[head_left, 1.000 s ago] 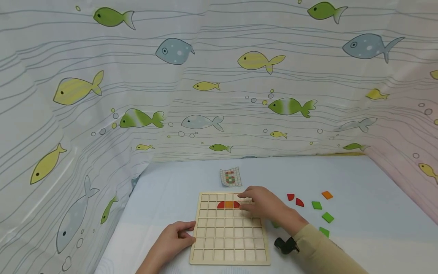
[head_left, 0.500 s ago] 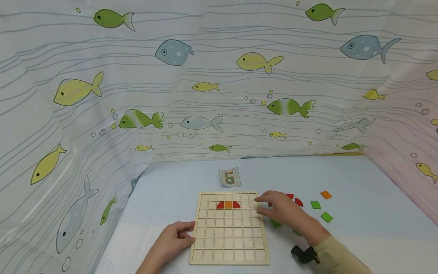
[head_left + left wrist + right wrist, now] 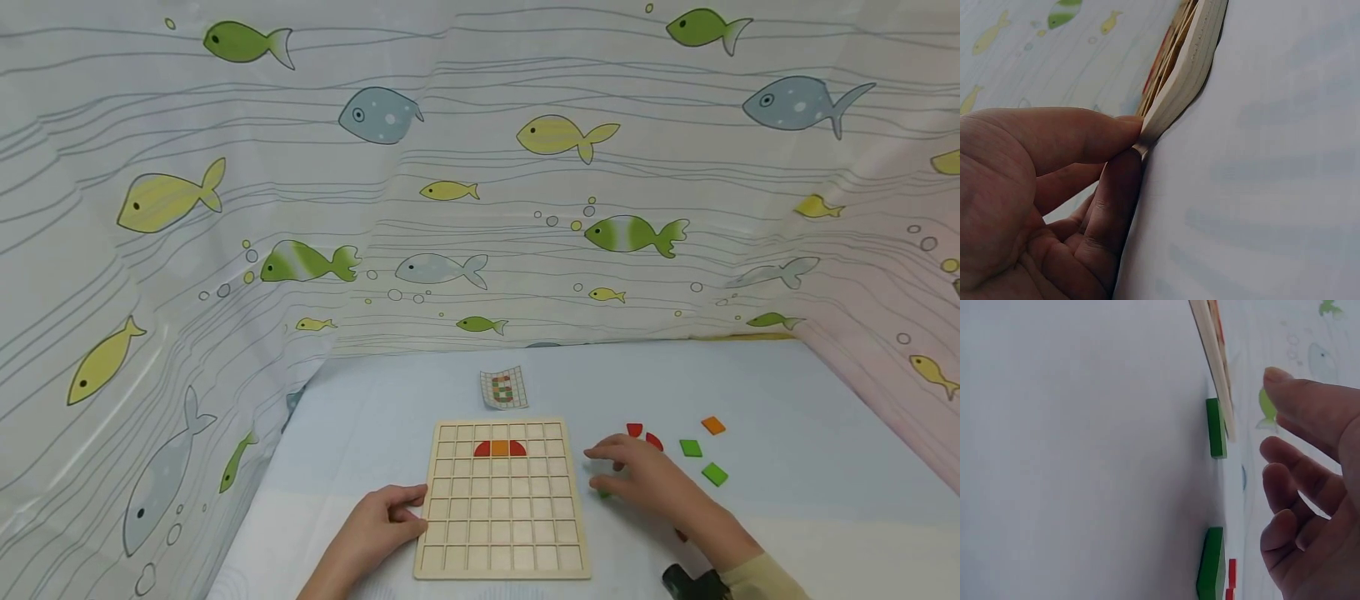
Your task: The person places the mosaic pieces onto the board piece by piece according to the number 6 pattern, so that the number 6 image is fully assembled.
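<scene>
Since the earlier frame, the right hand (image 3: 637,471) has drawn back from over the upper right of the wooden grid board (image 3: 501,532) and now hangs to its right, above the loose tiles; the left hand (image 3: 375,521) and the board have stayed where they were. Right thumb and forefinger stand wide apart with nothing seen between them, the other fingers loosely bent; left thumb and forefinger touch the board's left edge, seemingly to steady it.

Flat before the person, the board bears an orange square tile (image 3: 500,448) between a left red quarter-round tile (image 3: 482,450) and a right red quarter-round tile (image 3: 518,450), all in its second row from the far side; fetching another tile looks like the step in hand; the next move probably calls for a pinch on a loose one, perhaps the green tile (image 3: 604,494) just under the right hand, with the pattern card (image 3: 504,388) as guide.

Equal counts of cells each way leave the board no clear long axis; its far side faces the card; the laid row runs left to right, red curves pointing outward and away from the person.
</scene>
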A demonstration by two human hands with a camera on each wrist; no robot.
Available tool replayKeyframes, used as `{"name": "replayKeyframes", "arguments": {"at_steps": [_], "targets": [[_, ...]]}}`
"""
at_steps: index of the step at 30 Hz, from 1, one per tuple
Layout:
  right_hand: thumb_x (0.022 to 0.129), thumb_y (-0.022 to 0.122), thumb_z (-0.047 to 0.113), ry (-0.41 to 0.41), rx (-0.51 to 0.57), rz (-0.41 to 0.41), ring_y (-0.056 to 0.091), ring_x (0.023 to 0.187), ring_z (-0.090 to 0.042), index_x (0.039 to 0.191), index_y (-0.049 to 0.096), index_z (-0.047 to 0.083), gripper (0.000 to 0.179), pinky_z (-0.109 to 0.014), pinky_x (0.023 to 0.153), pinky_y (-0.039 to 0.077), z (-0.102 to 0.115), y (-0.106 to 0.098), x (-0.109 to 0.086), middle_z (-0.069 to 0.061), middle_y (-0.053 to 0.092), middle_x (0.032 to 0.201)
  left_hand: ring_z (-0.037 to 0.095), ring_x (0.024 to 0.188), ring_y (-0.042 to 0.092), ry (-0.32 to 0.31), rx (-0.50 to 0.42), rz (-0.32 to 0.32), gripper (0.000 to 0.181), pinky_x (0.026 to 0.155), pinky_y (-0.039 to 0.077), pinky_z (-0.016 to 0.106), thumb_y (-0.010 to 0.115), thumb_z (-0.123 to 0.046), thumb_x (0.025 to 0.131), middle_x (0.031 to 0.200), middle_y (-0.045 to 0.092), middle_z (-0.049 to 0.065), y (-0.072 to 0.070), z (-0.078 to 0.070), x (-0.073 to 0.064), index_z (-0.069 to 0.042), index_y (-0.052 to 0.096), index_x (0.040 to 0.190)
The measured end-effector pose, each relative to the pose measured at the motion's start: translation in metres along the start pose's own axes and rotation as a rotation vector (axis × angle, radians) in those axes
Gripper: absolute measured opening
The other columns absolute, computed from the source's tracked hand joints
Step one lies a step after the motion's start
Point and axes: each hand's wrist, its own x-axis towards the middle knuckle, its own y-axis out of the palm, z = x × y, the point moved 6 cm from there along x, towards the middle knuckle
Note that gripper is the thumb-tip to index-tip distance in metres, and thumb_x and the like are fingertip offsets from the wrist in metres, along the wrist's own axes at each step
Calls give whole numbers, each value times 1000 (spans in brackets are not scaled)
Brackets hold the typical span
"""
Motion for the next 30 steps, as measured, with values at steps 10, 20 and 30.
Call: {"name": "replayKeyframes", "arguments": {"at_steps": [10,20,30], "targets": [[83,80,37,-13,12,-15,59,96,-6,118,73,26,37,-32,82,51,-15,2,-17,19,61,114,16,81,65,-19,-2,-9,56,70,50,27,82,-19,80,114,67,5,0,1,1,0,64,130],[84,80,35,-55,-28,0,59,106,-6,117,73,26,35,-35,88,50,-18,7,-22,21,61,113,16,80,64,-8,4,-11,57,68,49,26,83,-20,79,114,68,5,0,2,1,-1,64,129],[84,81,28,-76,-65,7,53,91,-2,115,75,22,32,-27,77,49,-19,8,-22,18,56,103,16,80,64,-10,1,-6,57,68,50,26,83,-19,80,114,68,5,0,2,2,0,64,129]]}}
